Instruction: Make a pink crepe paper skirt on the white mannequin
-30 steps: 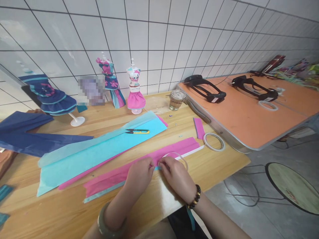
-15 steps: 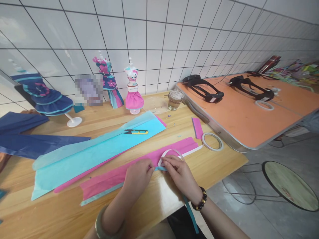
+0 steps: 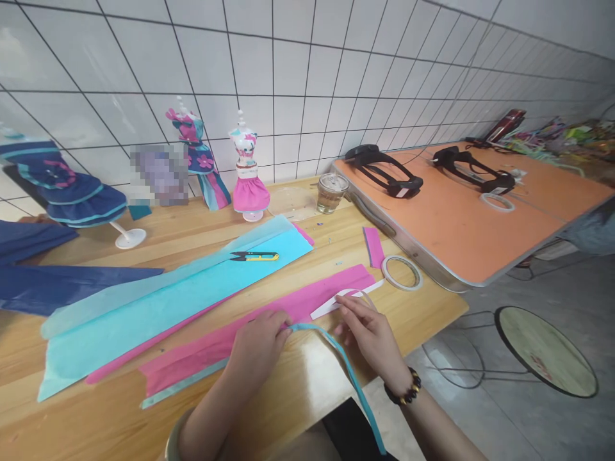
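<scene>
My left hand (image 3: 262, 339) is closed over the lower edge of a pink crepe-paper strip (image 3: 331, 285), pinching a narrow blue paper strip (image 3: 343, 358) against it. From those fingers the blue strip curves right and hangs past the table's front edge. My right hand (image 3: 369, 330) is closed, its fingertips pinching the pale curled backing of a white tape strip (image 3: 324, 308) along the pink paper's edge. Left of my left hand, a light blue border (image 3: 185, 383) runs along the pink paper. A tape roll (image 3: 402, 273) lies beyond my right hand.
Yellow-handled thread snips (image 3: 254, 256) lie on wide turquoise paper (image 3: 168, 307). Dressed miniature mannequins (image 3: 247, 166) and a lidded cup (image 3: 331, 193) stand by the tiled wall. An orange table (image 3: 461, 237) holds black headsets (image 3: 384, 173). A round stool (image 3: 545, 352) stands at right.
My right hand has moved right, away from my left hand, drawing the tape backing along. More of the blue strip now shows between my hands. The view has shifted slightly right.
</scene>
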### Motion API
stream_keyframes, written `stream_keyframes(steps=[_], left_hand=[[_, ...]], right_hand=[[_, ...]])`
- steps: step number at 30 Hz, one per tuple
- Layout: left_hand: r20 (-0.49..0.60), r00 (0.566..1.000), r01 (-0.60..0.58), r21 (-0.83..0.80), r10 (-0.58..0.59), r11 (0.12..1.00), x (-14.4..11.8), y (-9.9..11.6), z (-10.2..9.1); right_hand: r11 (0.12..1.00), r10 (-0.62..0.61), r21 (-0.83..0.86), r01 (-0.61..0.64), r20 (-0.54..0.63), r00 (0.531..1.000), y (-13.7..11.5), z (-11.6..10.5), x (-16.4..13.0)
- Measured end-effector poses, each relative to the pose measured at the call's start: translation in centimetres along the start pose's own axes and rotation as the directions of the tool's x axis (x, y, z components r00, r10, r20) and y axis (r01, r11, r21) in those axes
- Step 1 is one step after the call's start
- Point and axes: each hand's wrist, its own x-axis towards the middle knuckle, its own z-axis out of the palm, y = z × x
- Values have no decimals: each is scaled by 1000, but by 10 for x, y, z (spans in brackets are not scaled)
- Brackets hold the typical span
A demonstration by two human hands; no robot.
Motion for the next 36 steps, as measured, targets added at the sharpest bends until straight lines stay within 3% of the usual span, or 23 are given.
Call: stream_keyframes(steps=[6, 12, 21, 25, 27, 29, 32, 36], left_hand=[[11, 1000, 11, 12, -11, 1000, 0, 0, 1], [19, 999, 37, 16, -38, 999, 1, 4, -1], [43, 998, 53, 38, -55, 998, 2, 6, -2], [42, 997, 59, 32, -61, 998, 3, 5, -1], [39, 998, 54, 32, -55, 998, 2, 4, 0], [31, 998, 47, 31, -48, 998, 2, 3, 1], [22, 999, 24, 27, -24, 999, 1, 1, 3], [3, 1000, 5, 11, -5, 1000, 1, -1, 4]], right_hand=[[996, -50, -77, 41, -124, 991, 7, -24, 7], [951, -169, -292, 98, -230, 958, 17, -57, 18], [883, -224, -460, 90, -246, 943, 28, -83, 24], [769, -292, -637, 52, -278, 915, 13, -74, 11], [744, -353, -659, 106, -254, 900, 1, -62, 0], [741, -392, -631, 229, -129, 911, -11, -45, -12], [699, -328, -629, 341, 143, 934, -23, -18, -24], [712, -185, -635, 301, 243, 952, -24, 5, -25]])
